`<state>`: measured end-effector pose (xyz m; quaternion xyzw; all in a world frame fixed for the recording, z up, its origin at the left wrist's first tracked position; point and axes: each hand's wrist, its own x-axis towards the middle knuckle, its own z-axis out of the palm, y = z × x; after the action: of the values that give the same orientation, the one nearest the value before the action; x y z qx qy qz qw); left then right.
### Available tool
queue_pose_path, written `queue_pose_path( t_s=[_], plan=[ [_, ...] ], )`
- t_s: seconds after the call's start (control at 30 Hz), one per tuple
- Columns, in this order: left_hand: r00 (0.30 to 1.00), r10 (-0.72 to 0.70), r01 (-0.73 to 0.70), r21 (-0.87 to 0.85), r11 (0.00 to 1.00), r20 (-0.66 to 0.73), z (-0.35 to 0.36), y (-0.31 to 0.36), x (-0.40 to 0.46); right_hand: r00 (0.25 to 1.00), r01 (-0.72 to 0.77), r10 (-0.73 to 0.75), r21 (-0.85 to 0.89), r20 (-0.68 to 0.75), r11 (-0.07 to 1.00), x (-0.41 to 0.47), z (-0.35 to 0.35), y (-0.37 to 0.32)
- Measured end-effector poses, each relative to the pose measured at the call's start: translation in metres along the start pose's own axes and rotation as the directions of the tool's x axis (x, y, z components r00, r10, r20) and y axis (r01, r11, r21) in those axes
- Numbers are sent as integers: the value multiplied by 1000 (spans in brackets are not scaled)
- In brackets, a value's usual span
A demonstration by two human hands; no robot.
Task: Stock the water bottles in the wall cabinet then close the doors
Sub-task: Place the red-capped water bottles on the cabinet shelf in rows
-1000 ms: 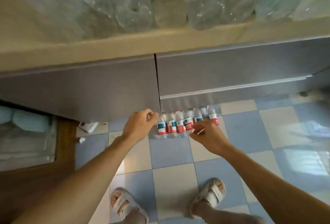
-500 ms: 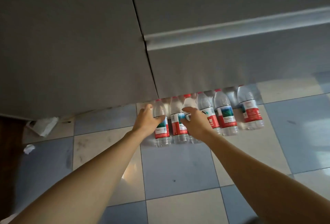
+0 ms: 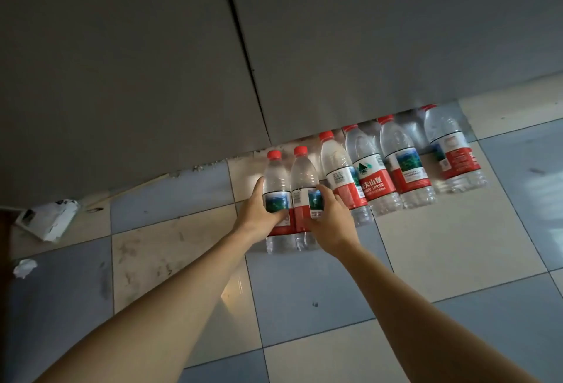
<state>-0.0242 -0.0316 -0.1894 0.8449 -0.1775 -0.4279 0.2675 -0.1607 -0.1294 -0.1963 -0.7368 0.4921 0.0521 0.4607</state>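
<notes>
2 bottles (image 3: 291, 196) now firmly gripped

Blue and white checkered floor tiles (image 3: 307, 288), crumpled paper box (image 3: 48, 219) (left side), small paper scrap (image 3: 25, 267)

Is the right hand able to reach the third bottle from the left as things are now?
Probably yes, once it lets go. The right hand grips the second bottle, and the third bottle stands directly beside it on the floor, with nothing between.
</notes>
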Motion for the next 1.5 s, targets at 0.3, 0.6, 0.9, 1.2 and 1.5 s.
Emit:
queue_pose_path(
  t_s=[0.3,0.6,0.9,1.2,1.5],
  plan=[
    [969,-132,131,19,991,208,-15,-50,-33,950,-151,126,66,286,986,-59,21,24],
    [998,-15,20,-92,996,58,-4,-17,6,990,-141,124,339,72,930,0,29,0],
    [999,-10,20,-268,963,37,-17,-13,11,986,-163,161,521,48,838,12,23,-10],
    [882,447,-471,-210,857,-152,-78,19,-42,951,298,-227,441,-208,847,-22,-35,-73],
    [799,584,-584,50,810,-145,-95,26,-59,898,432,-399,206,-184,878,-43,-42,-78]
  ],
)
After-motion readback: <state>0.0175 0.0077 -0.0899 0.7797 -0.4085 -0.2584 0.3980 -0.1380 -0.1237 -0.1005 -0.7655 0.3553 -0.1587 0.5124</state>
